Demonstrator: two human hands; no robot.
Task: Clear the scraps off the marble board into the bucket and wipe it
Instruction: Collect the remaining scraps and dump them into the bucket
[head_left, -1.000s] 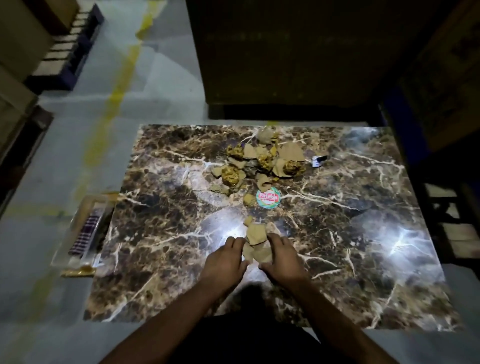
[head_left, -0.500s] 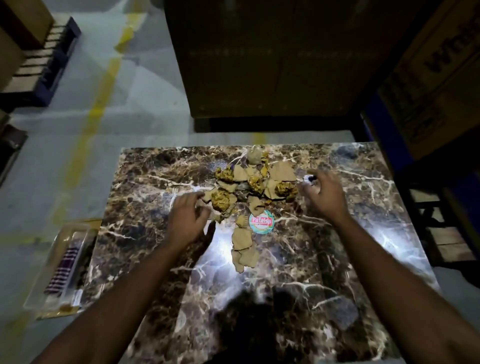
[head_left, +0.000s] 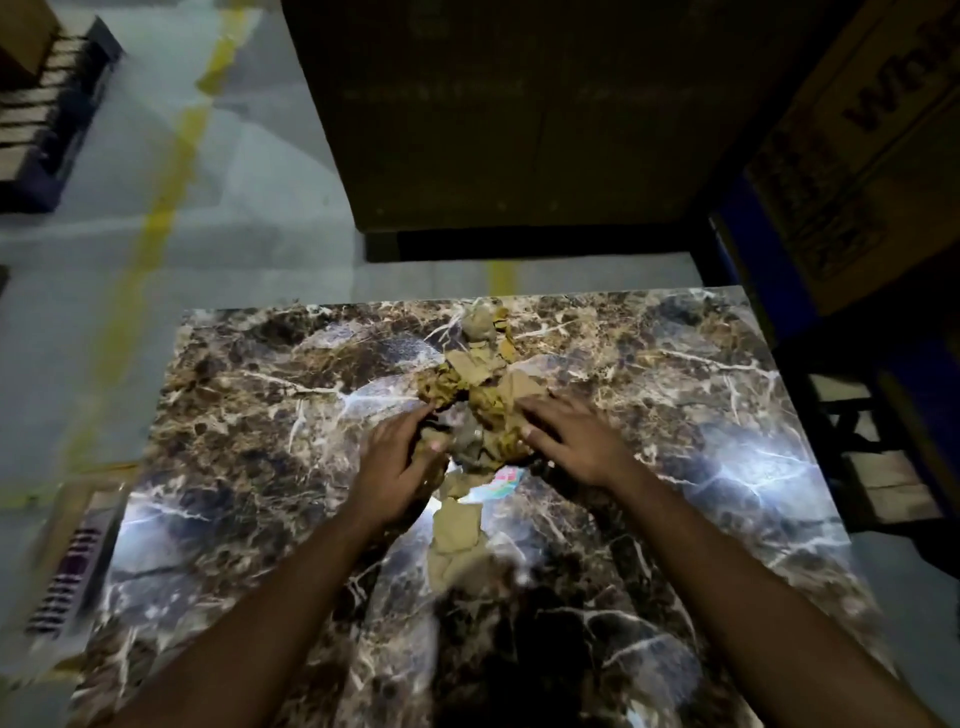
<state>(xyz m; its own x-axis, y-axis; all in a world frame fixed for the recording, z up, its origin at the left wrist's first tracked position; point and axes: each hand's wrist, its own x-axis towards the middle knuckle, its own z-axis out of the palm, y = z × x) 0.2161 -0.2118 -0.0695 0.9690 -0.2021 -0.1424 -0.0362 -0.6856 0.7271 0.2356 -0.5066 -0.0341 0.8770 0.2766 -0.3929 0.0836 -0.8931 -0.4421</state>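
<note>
Our left hand (head_left: 397, 462) and right hand (head_left: 574, 447) cup the scraps (head_left: 480, 395) from either side, fingers pressing inward, gathering them mid-board (head_left: 249, 415). No bucket shows.

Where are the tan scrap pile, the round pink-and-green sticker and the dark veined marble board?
tan scrap pile (head_left: 480, 395): head view, crumpled middle.
round pink-and-green sticker (head_left: 501, 480): head view, visible pink part.
dark veined marble board (head_left: 249, 415): head view, bare left surface.
</note>
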